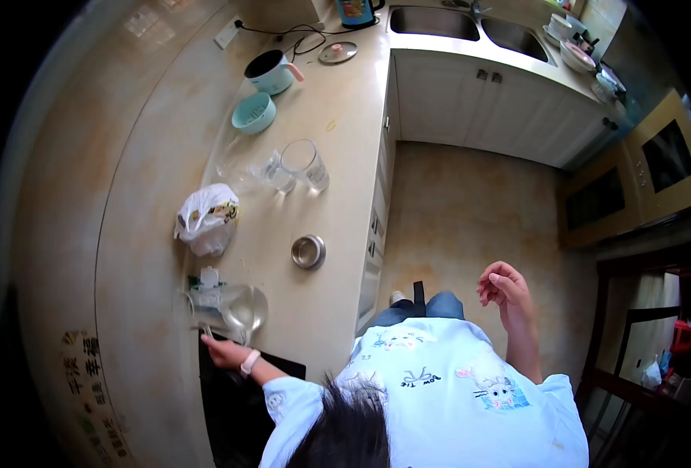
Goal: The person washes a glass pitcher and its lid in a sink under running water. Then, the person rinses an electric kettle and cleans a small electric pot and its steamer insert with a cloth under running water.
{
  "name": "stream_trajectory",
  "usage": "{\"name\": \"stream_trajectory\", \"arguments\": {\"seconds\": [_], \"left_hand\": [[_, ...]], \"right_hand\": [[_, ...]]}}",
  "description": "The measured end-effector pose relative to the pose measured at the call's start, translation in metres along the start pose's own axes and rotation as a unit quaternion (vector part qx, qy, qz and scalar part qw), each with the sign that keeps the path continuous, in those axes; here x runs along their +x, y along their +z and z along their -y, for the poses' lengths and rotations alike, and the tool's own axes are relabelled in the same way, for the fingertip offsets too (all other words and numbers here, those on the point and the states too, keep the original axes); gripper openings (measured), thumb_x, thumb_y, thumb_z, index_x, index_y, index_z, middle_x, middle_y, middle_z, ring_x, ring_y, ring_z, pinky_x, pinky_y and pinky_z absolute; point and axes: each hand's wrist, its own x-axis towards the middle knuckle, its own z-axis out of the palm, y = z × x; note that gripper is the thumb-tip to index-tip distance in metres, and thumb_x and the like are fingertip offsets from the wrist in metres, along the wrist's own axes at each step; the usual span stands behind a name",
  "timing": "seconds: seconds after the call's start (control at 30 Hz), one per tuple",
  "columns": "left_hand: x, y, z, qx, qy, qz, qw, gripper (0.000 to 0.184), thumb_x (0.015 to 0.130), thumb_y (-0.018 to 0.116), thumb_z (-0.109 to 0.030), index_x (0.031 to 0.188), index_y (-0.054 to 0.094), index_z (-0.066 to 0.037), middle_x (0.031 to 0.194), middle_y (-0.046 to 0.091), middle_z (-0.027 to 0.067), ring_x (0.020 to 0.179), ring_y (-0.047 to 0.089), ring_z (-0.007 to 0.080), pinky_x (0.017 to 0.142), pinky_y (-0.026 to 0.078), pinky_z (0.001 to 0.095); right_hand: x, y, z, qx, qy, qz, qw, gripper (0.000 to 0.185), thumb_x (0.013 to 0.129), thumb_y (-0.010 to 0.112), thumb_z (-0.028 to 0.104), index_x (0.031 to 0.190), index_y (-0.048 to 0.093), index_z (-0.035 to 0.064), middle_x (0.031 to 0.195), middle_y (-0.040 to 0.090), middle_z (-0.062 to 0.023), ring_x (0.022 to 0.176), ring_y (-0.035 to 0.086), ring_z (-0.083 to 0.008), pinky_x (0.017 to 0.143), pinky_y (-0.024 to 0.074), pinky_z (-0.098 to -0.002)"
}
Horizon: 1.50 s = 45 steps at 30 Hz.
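Note:
My left hand (227, 352) is closed at the side of a clear glass pitcher (232, 306), over the left part of the counter. Its fingers seem to be round the handle, though they are partly hidden. I cannot tell whether the pitcher touches the counter. To the pitcher's right and further back stands a small round metal container (308, 252). A knotted white plastic bag (209, 218) lies by the wall. Two clear drinking glasses (305, 165) stand beyond it. My right hand (506, 285) hangs in the air over the floor, with fingers loosely curled and holding nothing.
A black cooktop (240, 413) lies below my left forearm. Farther back are a mint bowl (253, 114), a small pot (270, 74) with a pink handle, a glass lid (338, 52) and a black cord. A double sink (435, 23) and stacked dishes (577, 56) line the far counter.

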Motion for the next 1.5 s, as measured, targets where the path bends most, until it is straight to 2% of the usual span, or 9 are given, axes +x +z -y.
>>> {"name": "stream_trajectory", "arguments": {"seconds": [0.23,0.37,0.63,0.77,0.93,1.03,1.13,1.2,1.5], "left_hand": [[-0.001,0.003,-0.084,0.024,0.108,0.164,0.98,0.039,0.08,0.058,-0.028,0.05,0.045,-0.006,0.047,0.023,-0.0051,0.043,0.022,0.0068,0.042,0.017,0.0244],[-0.031,0.032,-0.173,-0.054,0.027,0.194,0.979,0.044,0.079,0.058,-0.025,0.046,0.032,-0.011,0.045,0.023,-0.0039,0.043,0.022,0.0061,0.044,0.019,0.0238],[-0.164,0.177,-0.25,-0.164,0.016,0.454,0.875,0.023,0.083,0.052,-0.02,0.068,0.045,-0.004,0.048,0.026,-0.0044,0.042,0.025,0.0035,0.043,0.023,0.0184],[-0.244,0.301,-0.298,-0.15,-0.003,0.536,0.831,0.028,0.077,0.059,-0.017,0.059,0.04,-0.007,0.05,0.033,-0.0029,0.044,0.03,0.0042,0.042,0.023,0.0191],[-0.356,0.461,-0.364,-0.051,-0.011,0.723,0.689,0.029,0.079,0.06,-0.018,0.06,0.041,-0.007,0.049,0.034,-0.0056,0.042,0.028,0.0022,0.038,0.02,0.019],[-0.406,0.556,-0.396,-0.084,-0.113,0.804,0.578,0.025,0.085,0.051,-0.02,0.066,0.04,-0.008,0.05,0.033,-0.0057,0.04,0.028,0.0022,0.036,0.02,0.0179],[-0.437,0.666,-0.412,-0.085,-0.267,0.821,0.497,0.025,0.088,0.045,-0.024,0.07,0.039,-0.008,0.054,0.032,-0.0049,0.039,0.026,0.0028,0.035,0.02,0.0162],[-0.46,0.748,-0.408,-0.031,-0.371,0.851,0.369,0.025,0.089,0.042,-0.025,0.07,0.037,-0.009,0.058,0.033,-0.0036,0.039,0.024,0.0028,0.036,0.02,0.0155],[-0.555,0.974,-0.385,0.048,-0.476,0.836,0.268,0.027,0.09,0.041,-0.026,0.069,0.037,-0.008,0.061,0.034,-0.0017,0.04,0.023,0.0034,0.035,0.021,0.0148]], "right_hand": [[0.094,-0.021,0.028,0.017,0.05,-0.053,0.997,0.011,0.08,0.044,0.011,0.078,0.051,0.0018,0.067,0.056,-0.0088,0.05,0.054,-0.0116,0.047,0.0444,-0.0216],[0.162,-0.041,0.053,0.036,0.056,-0.024,0.998,0.011,0.081,0.046,0.012,0.078,0.052,0.0032,0.068,0.058,-0.0071,0.052,0.055,-0.0099,0.048,0.0442,-0.0201],[0.3,-0.13,0.14,-0.052,0.033,-0.009,0.998,0.01,0.08,0.049,0.01,0.085,0.053,0.0024,0.07,0.058,-0.0066,0.055,0.055,-0.0087,0.051,0.045,-0.019],[0.381,-0.143,0.188,-0.135,0.023,0.209,0.968,0.048,0.071,0.067,0.015,0.113,0.043,0.0067,0.102,0.05,-0.0073,0.095,0.049,-0.0136,0.082,0.0406,-0.0265],[0.538,-0.078,0.237,-0.097,-0.176,0.424,0.883,0.103,0.056,0.077,0.035,0.133,0.014,0.0082,0.134,0.023,-0.0126,0.124,0.022,-0.023,0.103,0.0149,-0.0364],[0.628,-0.062,0.249,-0.025,-0.2,0.468,0.86,0.091,0.059,0.075,0.034,0.127,0.022,0.0041,0.125,0.036,-0.0138,0.116,0.037,-0.0224,0.096,0.0289,-0.0348],[0.7,-0.073,0.257,0.173,-0.028,0.362,0.916,0.065,0.069,0.06,0.048,0.112,0.04,0.0024,0.095,0.057,-0.0111,0.089,0.055,-0.0194,0.078,0.0441,-0.0323],[0.745,-0.084,0.26,0.251,0.035,0.355,0.9,0.058,0.072,0.056,0.05,0.11,0.041,0.0083,0.095,0.057,-0.0117,0.089,0.055,-0.0205,0.076,0.0444,-0.0338],[0.918,-0.135,0.285,0.281,0.147,0.262,0.912,0.072,0.067,0.05,0.066,0.116,0.041,0.0134,0.104,0.054,-0.014,0.092,0.052,-0.0255,0.079,0.0416,-0.0405]]}}
